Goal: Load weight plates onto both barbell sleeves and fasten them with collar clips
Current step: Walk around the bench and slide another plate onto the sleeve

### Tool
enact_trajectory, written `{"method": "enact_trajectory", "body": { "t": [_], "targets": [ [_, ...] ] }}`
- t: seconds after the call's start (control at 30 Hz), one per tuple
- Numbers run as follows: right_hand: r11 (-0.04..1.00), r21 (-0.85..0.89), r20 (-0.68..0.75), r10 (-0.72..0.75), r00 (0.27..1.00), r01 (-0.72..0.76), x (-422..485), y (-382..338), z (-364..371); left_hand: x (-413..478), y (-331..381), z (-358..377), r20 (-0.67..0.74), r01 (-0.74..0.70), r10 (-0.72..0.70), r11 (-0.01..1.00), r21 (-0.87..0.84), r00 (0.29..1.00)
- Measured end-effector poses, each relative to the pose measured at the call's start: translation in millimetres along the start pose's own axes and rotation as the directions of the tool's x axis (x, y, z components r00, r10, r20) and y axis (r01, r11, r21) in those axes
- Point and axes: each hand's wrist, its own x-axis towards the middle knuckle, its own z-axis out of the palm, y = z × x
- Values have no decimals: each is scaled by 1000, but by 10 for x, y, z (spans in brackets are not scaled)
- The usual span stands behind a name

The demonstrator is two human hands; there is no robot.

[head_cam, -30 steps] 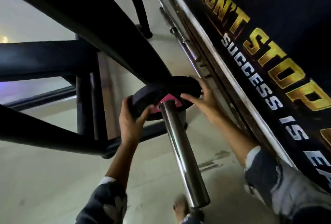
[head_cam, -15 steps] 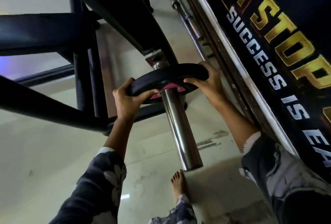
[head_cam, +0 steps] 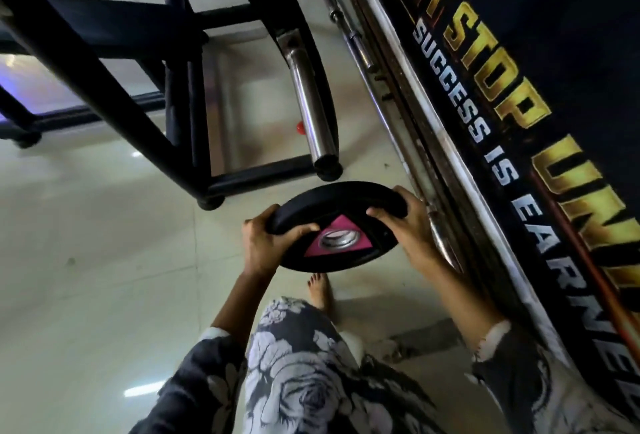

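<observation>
- The left grip (head_cam: 263,243) is clamped on the left edge of a round black weight plate (head_cam: 346,199). Its thumb lies across the near face and its fingers curl round the rim.
- The right grip (head_cam: 408,225) is clamped on the opposite, right edge in the same way, with the thumb on the face and the fingers wrapped behind.
- The plate hangs between the two grips, tilted, and touches nothing else. A pink triangle (head_cam: 341,227) and a steel-ringed centre hole face the camera.
- The shiny steel barbell sleeve (head_cam: 311,111) slants down just beyond the plate. Its open end is near the plate's far rim but apart from it, and the sleeve carries nothing.
- The sleeve juts from a black tubular metal frame (head_cam: 187,104) standing on the pale tiled floor (head_cam: 86,260).
- A small red object (head_cam: 299,128) shows just left of the sleeve; what it is cannot be told.
- A bare foot (head_cam: 320,289) stands on the floor below the plate, with floral-patterned clothing nearer the camera.
- To the right rises a dark banner with gold and white lettering (head_cam: 519,52), and thin steel bars (head_cam: 353,35) lie along its foot.
</observation>
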Motion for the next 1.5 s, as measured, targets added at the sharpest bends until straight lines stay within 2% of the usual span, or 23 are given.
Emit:
{"method": "enact_trajectory", "body": {
  "t": [0.1,0.37,0.47,0.73,0.9,1.03,1.2,1.5],
  "targets": [
    [999,20,12,-37,999,37,-506,-402,15,-524,294,-320,-74,-10,7,999,-39,997],
    [953,88,53,-296,954,291,-1589,-1787,647,-1506,1260,-1877,-318,-73,69,997,-3,946],
    [915,170,89,-385,919,366,-1857,-2286,1062,-1760,1529,-2545,-421,-104,105,994,25,901],
    [829,170,133,-555,821,533,-2476,-3344,2591,-2197,1674,-4367,-568,-200,212,976,85,795],
    [796,183,71,-597,799,577,-2674,-3713,3412,-2087,1566,-5300,-551,-259,289,956,135,783],
    [787,152,-62,-597,800,598,-2679,-3891,3743,-1812,1555,-5684,-489,-317,327,942,107,808],
    [762,110,-198,-612,765,638,-2591,-4074,3784,-1417,1575,-5823,-418,-379,357,925,34,835],
    [790,27,-242,-589,771,612,-2510,-4093,3802,-1021,1432,-5853,-322,-432,421,901,39,848]
  ]
}}
